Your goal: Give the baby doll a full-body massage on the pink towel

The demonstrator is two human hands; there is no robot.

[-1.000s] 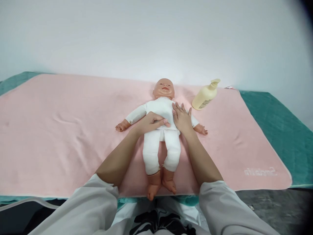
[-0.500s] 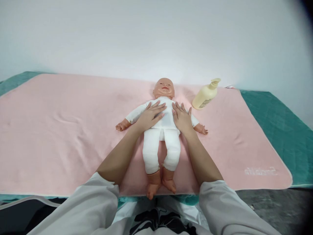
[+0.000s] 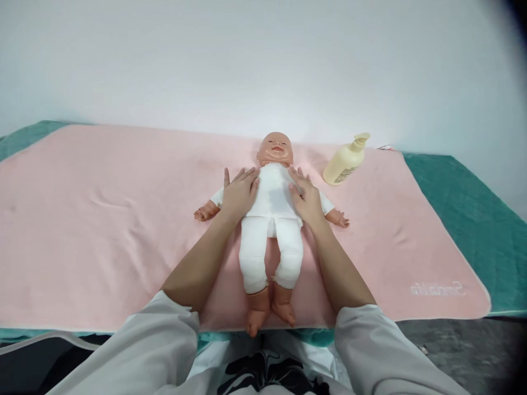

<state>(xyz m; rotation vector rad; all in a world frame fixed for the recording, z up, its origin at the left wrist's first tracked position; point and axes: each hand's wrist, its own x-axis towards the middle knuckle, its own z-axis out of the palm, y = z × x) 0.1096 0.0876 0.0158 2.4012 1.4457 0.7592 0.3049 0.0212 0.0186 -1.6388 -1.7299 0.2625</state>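
Note:
A baby doll (image 3: pixel 274 189) in a white top and white trousers lies on its back, head away from me and bare feet toward me. My left hand (image 3: pixel 239 192) rests on the doll's upper arm and the side of its chest, fingers stretched out. On the other side my right hand (image 3: pixel 305 195) lies along the chest and shoulder, its fingers extended and partly hidden behind the hand. Neither hand grips anything. Just beyond my right hand, a pale yellow pump bottle (image 3: pixel 345 163) with dark lettering stands on the mat.
Under the doll spreads a pink mat (image 3: pixel 102 236) with slight wrinkles and pale lettering at its right corner. It covers a green quilted cover (image 3: pixel 473 203). A white wall (image 3: pixel 206 60) rises behind. A pale curved tube (image 3: pixel 61 334) runs below the front left edge.
Both hands have slid outward from the middle of the doll's chest to its sides, the left hand further than the right. The doll and bottle stay in place.

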